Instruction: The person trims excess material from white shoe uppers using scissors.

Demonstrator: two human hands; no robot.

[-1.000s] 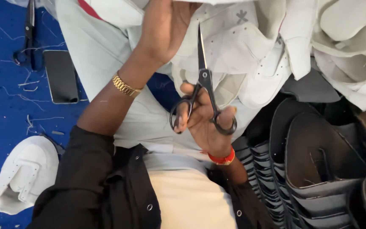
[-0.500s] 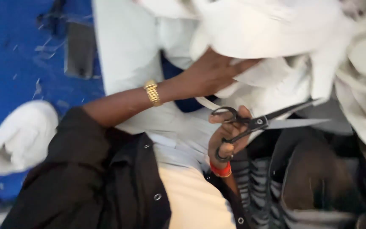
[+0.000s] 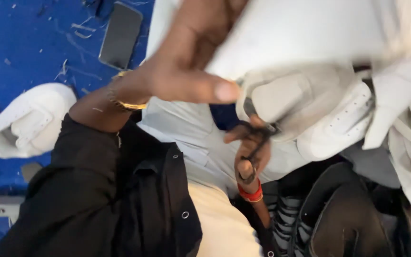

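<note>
Lifting a white shoe upper to the scissors

Raising the white shoe upper point(image 3: 305, 38) close to the eyes, the left hand point(image 3: 186, 71) grips its edge, thumb pressed flat. Below, the right hand point(image 3: 250, 147) is clenched through the black scissors point(image 3: 255, 143), whose blades are hidden. More white uppers point(image 3: 343, 123) crowd right; dark pieces point(image 3: 338, 214) stack beneath. A finished upper point(image 3: 27, 121) and phone point(image 3: 121, 34) lie on the blue mat point(image 3: 29, 43).

One head-worn camera looks steeply down, very close over the hands, blue floor point(image 3: 34, 52) in the upper left.
</note>
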